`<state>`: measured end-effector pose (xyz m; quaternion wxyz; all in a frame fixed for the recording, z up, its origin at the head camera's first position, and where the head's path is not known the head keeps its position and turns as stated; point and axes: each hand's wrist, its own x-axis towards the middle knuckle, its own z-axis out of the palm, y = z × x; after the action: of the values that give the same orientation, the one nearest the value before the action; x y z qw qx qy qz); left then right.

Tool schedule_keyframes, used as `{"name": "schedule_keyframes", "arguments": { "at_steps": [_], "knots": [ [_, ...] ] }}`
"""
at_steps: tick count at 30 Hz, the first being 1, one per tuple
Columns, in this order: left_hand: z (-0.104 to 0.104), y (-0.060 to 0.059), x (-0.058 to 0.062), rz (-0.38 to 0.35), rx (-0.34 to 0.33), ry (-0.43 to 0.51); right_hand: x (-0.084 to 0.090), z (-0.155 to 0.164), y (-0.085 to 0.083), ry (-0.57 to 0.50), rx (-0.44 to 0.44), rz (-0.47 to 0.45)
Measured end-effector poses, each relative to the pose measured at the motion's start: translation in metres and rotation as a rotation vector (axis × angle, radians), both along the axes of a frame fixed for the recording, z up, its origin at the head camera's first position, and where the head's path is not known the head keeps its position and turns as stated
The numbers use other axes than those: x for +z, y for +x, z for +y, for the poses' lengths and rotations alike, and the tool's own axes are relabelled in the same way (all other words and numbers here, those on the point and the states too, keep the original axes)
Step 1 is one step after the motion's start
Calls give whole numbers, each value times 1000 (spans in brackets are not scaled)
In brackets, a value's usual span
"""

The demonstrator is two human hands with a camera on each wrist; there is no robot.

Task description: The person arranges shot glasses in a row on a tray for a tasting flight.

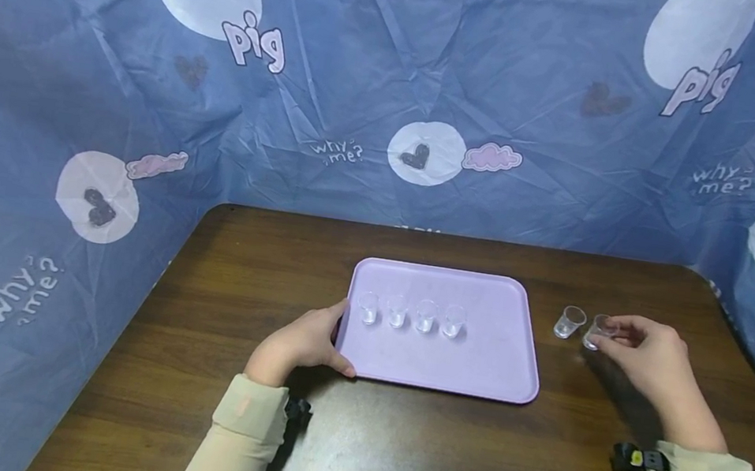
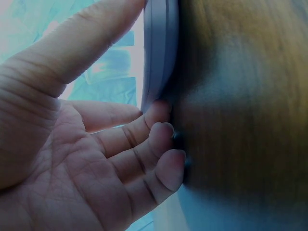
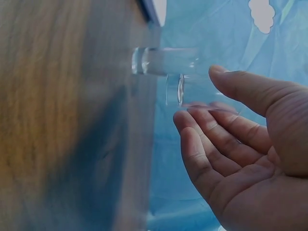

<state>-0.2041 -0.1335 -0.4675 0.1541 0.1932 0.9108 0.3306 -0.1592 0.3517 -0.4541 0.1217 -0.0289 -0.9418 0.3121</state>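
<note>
A lilac tray [image 1: 490, 362] lies mid-table with several small clear cups [image 1: 412, 314] in a row across its far half. My left hand [image 1: 307, 338] rests at the tray's near-left corner. In the left wrist view the left hand [image 2: 125, 115] has its thumb straight along the tray's rim [image 2: 161, 48] and its relaxed fingertips against the edge. To the right of the tray, my right hand [image 1: 641, 354] pinches a clear cup [image 1: 595, 333] that is on or just above the table. In the right wrist view that cup [image 3: 180, 89] sits between the thumb and fingertips of the right hand [image 3: 226, 130].
A second clear cup [image 1: 570, 322] stands on the brown table [image 1: 392, 452] just left of the pinched one; the right wrist view shows this second cup [image 3: 159, 61] too. Blue printed sheeting [image 1: 399, 71] walls in the back and both sides.
</note>
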Motion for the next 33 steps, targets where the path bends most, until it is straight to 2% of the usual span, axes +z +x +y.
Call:
{"name": "schedule_keyframes", "arguments": {
  "at_steps": [7,19,33],
  "knots": [
    [-1,-1,-2,4,3,-1,9,-9,1,-19,29,30],
    [0,0,1,-2,-1,3,25,-28,0,-1,70,28],
    [0,-1,-1,-6,2,-5,18,-58,-9,-92,177,-20]
  ]
}}
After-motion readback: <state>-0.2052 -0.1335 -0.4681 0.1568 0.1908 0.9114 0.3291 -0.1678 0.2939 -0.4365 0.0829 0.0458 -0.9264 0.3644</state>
